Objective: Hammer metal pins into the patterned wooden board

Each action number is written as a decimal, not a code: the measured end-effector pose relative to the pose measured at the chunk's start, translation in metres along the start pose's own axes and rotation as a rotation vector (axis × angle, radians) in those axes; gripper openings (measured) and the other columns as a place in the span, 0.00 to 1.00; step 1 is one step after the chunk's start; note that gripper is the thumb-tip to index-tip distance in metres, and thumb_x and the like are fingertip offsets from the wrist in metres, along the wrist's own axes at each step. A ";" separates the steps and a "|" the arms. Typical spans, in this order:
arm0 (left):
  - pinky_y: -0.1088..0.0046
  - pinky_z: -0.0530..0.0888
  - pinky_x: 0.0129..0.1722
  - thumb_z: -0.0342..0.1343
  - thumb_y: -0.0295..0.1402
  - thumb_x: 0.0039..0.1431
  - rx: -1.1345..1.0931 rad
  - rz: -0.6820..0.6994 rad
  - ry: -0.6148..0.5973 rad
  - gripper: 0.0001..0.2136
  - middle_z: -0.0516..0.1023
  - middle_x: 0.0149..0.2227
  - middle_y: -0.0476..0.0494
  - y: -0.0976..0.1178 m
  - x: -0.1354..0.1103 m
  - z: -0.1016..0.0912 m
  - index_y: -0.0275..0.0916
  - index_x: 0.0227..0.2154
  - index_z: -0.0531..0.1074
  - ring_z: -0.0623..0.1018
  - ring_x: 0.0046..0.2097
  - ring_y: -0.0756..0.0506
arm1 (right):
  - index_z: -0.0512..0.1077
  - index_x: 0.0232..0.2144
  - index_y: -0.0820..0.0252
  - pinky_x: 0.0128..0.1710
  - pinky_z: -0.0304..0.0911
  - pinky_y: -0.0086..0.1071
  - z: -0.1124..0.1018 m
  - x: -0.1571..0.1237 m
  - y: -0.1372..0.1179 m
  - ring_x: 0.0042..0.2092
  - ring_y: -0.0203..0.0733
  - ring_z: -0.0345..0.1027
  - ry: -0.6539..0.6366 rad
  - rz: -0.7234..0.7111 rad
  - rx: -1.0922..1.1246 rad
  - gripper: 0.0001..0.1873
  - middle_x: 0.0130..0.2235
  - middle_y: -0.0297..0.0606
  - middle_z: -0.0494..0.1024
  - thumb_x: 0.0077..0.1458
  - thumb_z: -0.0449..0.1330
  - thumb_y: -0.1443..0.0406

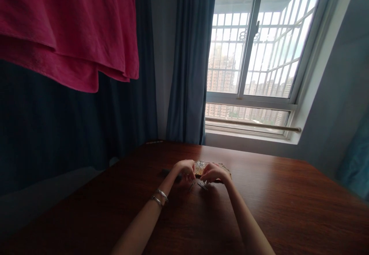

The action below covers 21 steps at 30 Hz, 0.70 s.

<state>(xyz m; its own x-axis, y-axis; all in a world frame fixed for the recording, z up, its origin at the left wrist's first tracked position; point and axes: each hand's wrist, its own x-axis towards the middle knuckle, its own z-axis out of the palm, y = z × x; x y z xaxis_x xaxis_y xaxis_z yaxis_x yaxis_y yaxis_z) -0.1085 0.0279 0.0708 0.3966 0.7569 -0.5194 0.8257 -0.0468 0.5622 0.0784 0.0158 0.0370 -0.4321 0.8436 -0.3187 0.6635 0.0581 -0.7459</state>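
Both my hands meet at the middle of the wooden table, low over its surface. My left hand has its fingers curled downward and pressed together; whatever is in them is too small to make out. Close by on the right, my right hand bends inward with its fingertips pinched, and their contents are hidden too. Between and behind the hands shows a gold-coloured, partly clear, shiny thing of unclear kind. Two thin metallic pieces lie just in front, a left one and a right one.
A dark flat object lies left of my left hand. Small pale pieces sit at the table's far left corner. Blue curtains, a barred window and a hanging pink cloth surround the table.
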 end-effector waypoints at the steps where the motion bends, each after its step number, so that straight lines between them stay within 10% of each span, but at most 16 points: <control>1: 0.70 0.71 0.22 0.63 0.29 0.36 0.006 -0.024 -0.058 0.07 0.72 0.16 0.46 0.000 -0.001 0.001 0.32 0.14 0.70 0.72 0.19 0.47 | 0.67 0.41 0.63 0.35 0.66 0.36 0.001 -0.001 -0.002 0.37 0.37 0.68 -0.054 0.011 -0.022 0.13 0.41 0.37 0.72 0.54 0.55 0.61; 11: 0.74 0.69 0.20 0.63 0.34 0.38 0.106 -0.099 -0.141 0.09 0.72 0.17 0.43 -0.007 0.003 0.007 0.32 0.16 0.72 0.73 0.20 0.47 | 0.67 0.42 0.61 0.36 0.66 0.36 0.017 0.004 -0.006 0.38 0.37 0.67 -0.026 0.013 -0.104 0.13 0.42 0.38 0.71 0.55 0.54 0.61; 21: 0.76 0.69 0.40 0.53 0.29 0.49 0.115 0.293 0.753 0.13 0.77 0.37 0.42 -0.003 0.041 0.023 0.36 0.39 0.72 0.75 0.39 0.47 | 0.65 0.45 0.59 0.43 0.63 0.41 0.020 0.037 0.017 0.44 0.41 0.65 0.696 -0.188 -0.164 0.15 0.47 0.40 0.68 0.56 0.52 0.60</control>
<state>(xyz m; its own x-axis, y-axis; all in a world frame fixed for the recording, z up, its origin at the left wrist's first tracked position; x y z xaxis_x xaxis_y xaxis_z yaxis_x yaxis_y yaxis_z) -0.0854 0.0441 0.0333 0.2604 0.9370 0.2330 0.7827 -0.3461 0.5172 0.0609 0.0374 0.0005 -0.0959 0.9518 0.2914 0.7229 0.2678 -0.6369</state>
